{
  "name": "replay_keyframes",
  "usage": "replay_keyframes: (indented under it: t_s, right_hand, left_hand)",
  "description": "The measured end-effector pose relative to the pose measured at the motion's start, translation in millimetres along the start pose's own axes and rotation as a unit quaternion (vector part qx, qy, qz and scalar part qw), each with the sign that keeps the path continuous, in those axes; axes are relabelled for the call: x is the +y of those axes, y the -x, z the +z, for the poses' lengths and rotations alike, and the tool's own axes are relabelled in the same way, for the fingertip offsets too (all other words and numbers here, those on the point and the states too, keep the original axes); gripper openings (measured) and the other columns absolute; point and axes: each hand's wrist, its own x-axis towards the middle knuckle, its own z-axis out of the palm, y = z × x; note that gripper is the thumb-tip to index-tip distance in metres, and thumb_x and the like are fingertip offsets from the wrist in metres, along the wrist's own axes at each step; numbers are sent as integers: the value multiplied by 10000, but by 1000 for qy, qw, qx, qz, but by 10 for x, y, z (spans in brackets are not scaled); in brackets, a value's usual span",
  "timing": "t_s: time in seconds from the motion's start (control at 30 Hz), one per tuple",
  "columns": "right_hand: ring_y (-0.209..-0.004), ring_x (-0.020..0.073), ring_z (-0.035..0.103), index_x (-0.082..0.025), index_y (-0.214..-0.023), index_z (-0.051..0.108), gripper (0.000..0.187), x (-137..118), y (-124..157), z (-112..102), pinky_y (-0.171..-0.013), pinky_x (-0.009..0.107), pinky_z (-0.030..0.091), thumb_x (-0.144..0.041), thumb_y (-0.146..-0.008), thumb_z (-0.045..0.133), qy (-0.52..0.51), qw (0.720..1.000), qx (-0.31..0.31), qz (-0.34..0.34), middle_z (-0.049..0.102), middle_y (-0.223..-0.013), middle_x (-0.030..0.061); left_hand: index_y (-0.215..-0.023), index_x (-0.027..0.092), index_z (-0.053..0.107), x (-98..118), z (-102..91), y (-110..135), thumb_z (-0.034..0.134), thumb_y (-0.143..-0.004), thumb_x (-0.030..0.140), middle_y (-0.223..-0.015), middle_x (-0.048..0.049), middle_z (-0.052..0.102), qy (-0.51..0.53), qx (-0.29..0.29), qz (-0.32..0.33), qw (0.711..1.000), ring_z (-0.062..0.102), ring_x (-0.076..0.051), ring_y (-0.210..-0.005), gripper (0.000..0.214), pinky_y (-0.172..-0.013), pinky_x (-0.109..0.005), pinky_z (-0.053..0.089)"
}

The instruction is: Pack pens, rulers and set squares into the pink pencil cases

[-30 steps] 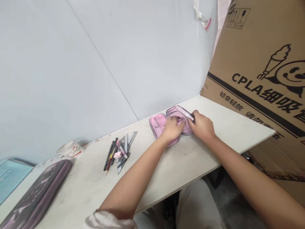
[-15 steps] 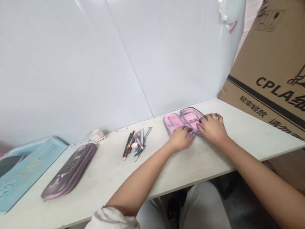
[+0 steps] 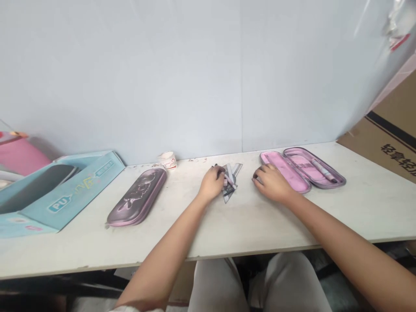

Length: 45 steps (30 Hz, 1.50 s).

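Note:
An open pink pencil case (image 3: 302,170) lies on the white table (image 3: 227,225) at the right, with a pen (image 3: 323,170) in its far half. My right hand (image 3: 271,184) rests curled on the table against the case's left end. My left hand (image 3: 212,183) sits on a small pile of pens and rulers (image 3: 230,180), fingers closed around some of them. A shut dark purple pencil case (image 3: 138,197) lies further left.
A light blue carton (image 3: 61,190) lies open at the left with a pink box (image 3: 19,156) behind it. A small roll of tape (image 3: 168,160) stands by the pale wall. A brown cardboard box (image 3: 386,138) leans at the far right.
My left hand has left the pink case and moved left onto the pile of pens and rulers. My right hand slid to the case's left end. The view swung left.

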Motion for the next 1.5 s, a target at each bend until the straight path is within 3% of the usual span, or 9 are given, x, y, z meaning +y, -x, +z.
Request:
replay_keyframes:
  t_s: [0.13,0.33,0.63,0.8,1.0,1.17,1.3,1.4,1.5]
  right_hand:
    - [-1039,226,441,-163,-993,600,297,-436,-190,131,-874,339,339,-326,-876,380,-46,998,5,-31,583,-993,109]
    - [-1100,260,380,-143,-1049,567,326,-902,-366,304,-893,381,352,-345,-813,471,-47,995,5,-88,523,-1087,135]
    - [-1155,304,335,-71,-1006,607,376,-1101,-452,399,-915,413,336,-345,-801,451,25,996,-9,-87,495,-1131,196]
    - [-1065,305,398,-68,-936,616,314,-1118,-386,405,-869,424,354,-277,-822,411,33,996,76,-44,538,-1029,190]
    - [-1075,256,432,-134,-902,566,206,-941,-151,225,-882,404,373,-228,-846,392,-67,961,260,-73,532,-1075,157]
    - [-1096,252,435,-158,-927,556,193,-681,2,79,-901,423,363,-265,-862,409,-75,950,288,-97,547,-1074,141]
    - [-1064,244,446,-147,-939,558,219,-372,108,15,-908,401,354,-300,-868,418,-60,949,299,-77,557,-1039,134]
    - [-1037,240,455,-145,-926,561,230,-34,209,-48,-907,389,346,-305,-872,404,-49,950,306,-44,557,-1022,129]
    - [-1025,250,452,-154,-926,566,249,422,328,-120,-897,393,334,-326,-870,394,-34,953,298,35,555,-1032,128]
  left_hand:
    - [-1042,225,602,-333,-91,135,340,-821,174,-1065,-66,593,-46,-7,-6,999,518,-203,-1030,346,-915,-357,402]
    - [-1080,256,582,-388,-39,172,333,-843,239,-1146,-93,533,-127,-35,2,991,431,-271,-1102,345,-900,-455,371]
    - [-985,146,626,-343,26,205,334,-819,233,-1087,-159,531,-146,-39,-39,988,420,-305,-1070,347,-886,-479,370]
    - [-849,180,676,-294,33,200,367,-851,362,-1127,-120,540,-80,14,-50,995,367,-300,-1147,359,-958,-475,334]
    - [-786,205,664,-45,-113,253,552,-783,397,-1033,-53,607,149,127,-7,981,468,-207,-1099,223,-1008,-358,336]
    - [-954,180,633,221,-22,312,480,-809,291,-1081,-56,609,397,29,-27,917,571,-177,-949,239,-871,-341,451]
    - [-1033,157,606,536,156,218,466,-809,261,-1077,-69,627,481,-50,-18,875,584,-170,-946,283,-908,-338,433]
    - [-1075,149,586,875,305,74,458,-820,271,-1106,-78,623,468,-99,21,878,558,-184,-1036,311,-963,-345,397]
    - [-1165,162,531,1251,509,-78,451,-835,317,-1193,-88,579,366,-119,55,921,519,-188,-1106,373,-987,-338,376]
